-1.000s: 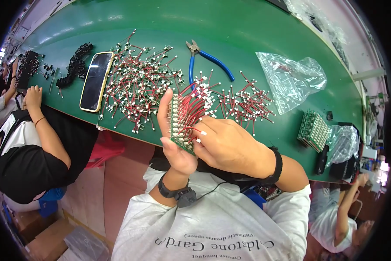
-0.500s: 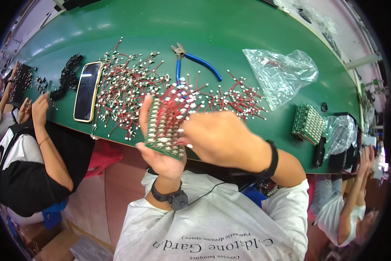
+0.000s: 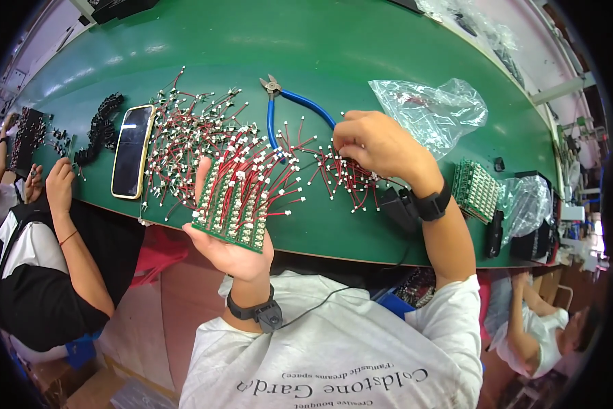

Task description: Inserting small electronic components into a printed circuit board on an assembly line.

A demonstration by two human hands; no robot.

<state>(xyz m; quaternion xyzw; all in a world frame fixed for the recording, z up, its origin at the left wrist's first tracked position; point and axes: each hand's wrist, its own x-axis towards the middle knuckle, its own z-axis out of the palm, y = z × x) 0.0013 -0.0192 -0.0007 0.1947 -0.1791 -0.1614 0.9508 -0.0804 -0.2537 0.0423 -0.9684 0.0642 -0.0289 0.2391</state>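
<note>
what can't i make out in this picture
Head view: the underside of the circuit board, hidden because it is turned toward the left hand.
Head view: whether the right hand grips anything; its own curled fingers hide the tips.
Head view: the co-worker at left, partly cut off by the dark fisheye rim.

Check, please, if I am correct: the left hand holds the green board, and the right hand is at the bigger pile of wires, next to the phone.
Not quite: the head view shows the right hand at the smaller pile of wires, near the plastic bag. The left hand does hold the green board.
</note>
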